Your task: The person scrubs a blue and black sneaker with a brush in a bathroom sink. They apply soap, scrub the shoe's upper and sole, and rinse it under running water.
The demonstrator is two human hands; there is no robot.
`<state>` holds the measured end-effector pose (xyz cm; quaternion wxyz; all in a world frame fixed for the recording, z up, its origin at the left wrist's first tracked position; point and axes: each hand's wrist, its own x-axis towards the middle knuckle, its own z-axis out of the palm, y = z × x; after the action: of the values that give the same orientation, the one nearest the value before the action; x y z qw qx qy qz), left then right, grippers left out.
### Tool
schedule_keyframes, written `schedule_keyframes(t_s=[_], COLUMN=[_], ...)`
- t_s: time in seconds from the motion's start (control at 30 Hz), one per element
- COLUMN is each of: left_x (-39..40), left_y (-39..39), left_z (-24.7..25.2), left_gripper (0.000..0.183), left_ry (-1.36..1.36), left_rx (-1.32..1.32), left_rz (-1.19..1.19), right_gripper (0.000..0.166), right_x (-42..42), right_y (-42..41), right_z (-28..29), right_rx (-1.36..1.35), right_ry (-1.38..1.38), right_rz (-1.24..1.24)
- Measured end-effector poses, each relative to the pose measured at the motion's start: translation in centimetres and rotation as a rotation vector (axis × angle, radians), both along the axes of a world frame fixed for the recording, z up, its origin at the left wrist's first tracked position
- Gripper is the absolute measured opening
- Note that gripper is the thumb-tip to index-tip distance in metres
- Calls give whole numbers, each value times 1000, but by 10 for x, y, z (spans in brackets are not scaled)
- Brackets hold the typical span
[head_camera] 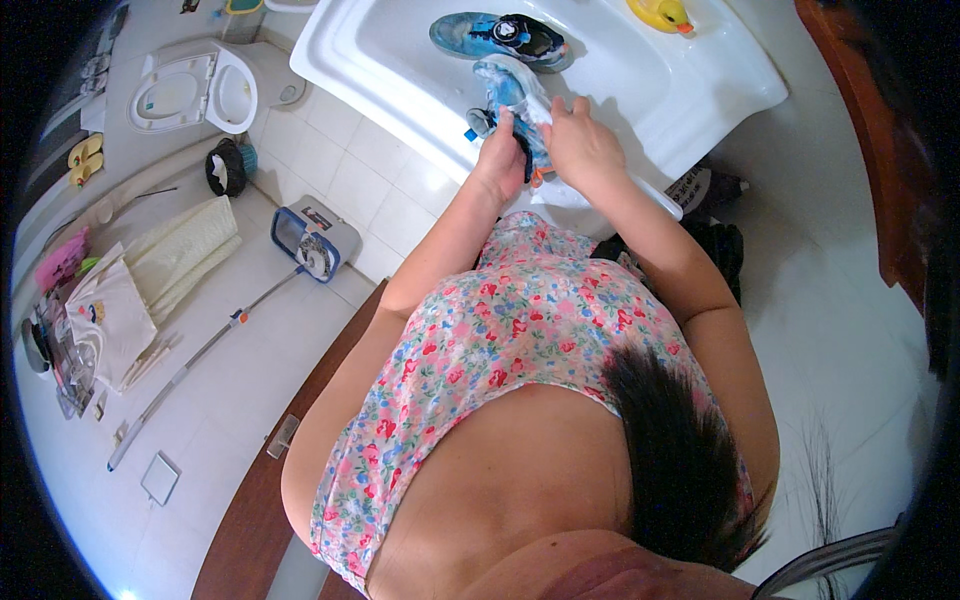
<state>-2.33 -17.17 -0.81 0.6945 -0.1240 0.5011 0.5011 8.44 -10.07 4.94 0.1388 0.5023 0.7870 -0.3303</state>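
My left hand (501, 157) grips a wet blue athletic shoe (506, 94) by its side, close to its dark collar. Thin white material (529, 90), like wet tissue or cloth, covers part of that shoe. On the other side, my right hand (589, 146) pinches the white material against the shoe; its fingertips are partly hidden. Both hands are above the near rim of a white washbasin (637, 82). Beyond them, a second blue and black shoe (480, 36) with a round dial lies on its side in the basin.
A yellow rubber duck (660, 13) sits on the basin's right ledge. Left are a toilet (180, 94), a black-lined bin (227, 166) and a mop (180, 379) in its grey bucket (319, 229). Towels (184, 255) hang at the wall. A brown door frame (862, 142) stands right.
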Motion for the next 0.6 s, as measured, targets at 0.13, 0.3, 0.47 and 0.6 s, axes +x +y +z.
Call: schedule_keyframes(t_s=[0.13, 0.3, 0.47, 0.6], left_x=[2, 15, 21, 19], left_y=[-1, 3, -4, -9], left_z=[8, 19, 15, 19], left_gripper=[55, 53, 55, 54], left_ry=[-2, 9, -42, -107], left_rx=[48, 13, 30, 17], left_rz=[-32, -22, 39, 19], right_gripper=[37, 37, 34, 31], right_x=[-32, -58, 10, 10], right_y=[14, 31, 2, -6], right_z=[-32, -40, -5, -4], right_rx=[134, 230, 125, 137], right_ry=[64, 3, 42, -5], right_rz=[36, 93, 134, 124])
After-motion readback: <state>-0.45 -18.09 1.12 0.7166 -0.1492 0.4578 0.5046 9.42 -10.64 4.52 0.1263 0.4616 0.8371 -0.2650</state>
